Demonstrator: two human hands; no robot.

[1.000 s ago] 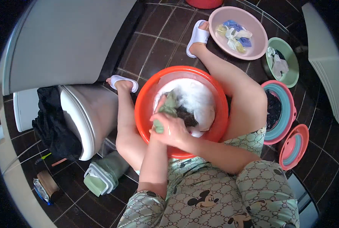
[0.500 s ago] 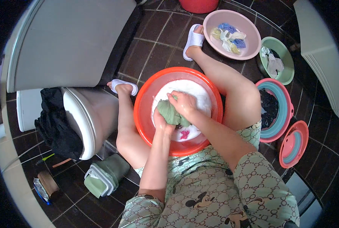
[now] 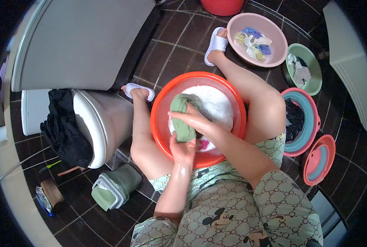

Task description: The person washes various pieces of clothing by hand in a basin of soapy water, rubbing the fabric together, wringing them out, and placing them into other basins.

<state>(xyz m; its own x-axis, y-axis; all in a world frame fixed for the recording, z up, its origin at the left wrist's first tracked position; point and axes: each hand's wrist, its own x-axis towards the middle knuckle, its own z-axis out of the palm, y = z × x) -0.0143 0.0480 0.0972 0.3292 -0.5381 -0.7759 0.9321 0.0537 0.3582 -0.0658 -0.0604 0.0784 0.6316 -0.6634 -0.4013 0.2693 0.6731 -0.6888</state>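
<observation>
Left hand [image 3: 183, 151], at seven o'clock inside the red basin [image 3: 198, 75], grasps the lower end of a green cloth [image 3: 180, 105] bunched toward nine o'clock. Right hand [image 3: 196, 119], near centre, clasps the same cloth. Pale-pink basin [image 3: 274, 46] stands at one o'clock.

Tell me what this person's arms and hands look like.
The left hand and right hand are bare; no gloves, rings or watch show. Pale green short sleeves with a dark ring pattern end near the elbows, leaving both forearms uncovered.
</observation>
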